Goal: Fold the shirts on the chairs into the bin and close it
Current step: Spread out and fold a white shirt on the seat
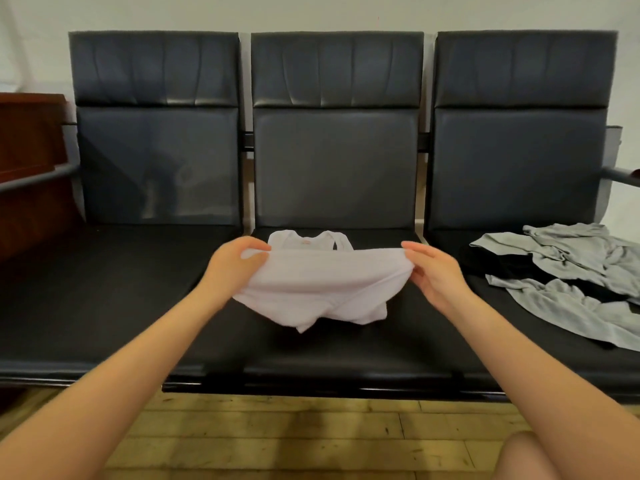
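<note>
Now both hands pinch a white shirt (322, 282) over the middle seat (332, 341): left hand (235, 268) at 9 o'clock, right hand (433, 271) at 3; grey shirts (568, 271) lie farther toward 3.

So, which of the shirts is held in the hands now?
The white shirt, over the middle seat: the left hand and right hand grip its folded edge. The grey shirts lie untouched on the right seat.

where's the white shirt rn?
In the head view, the white shirt is over the middle chair's seat, held up by its folded edge between the left hand and right hand. The grey shirts lie on the right chair.
</note>
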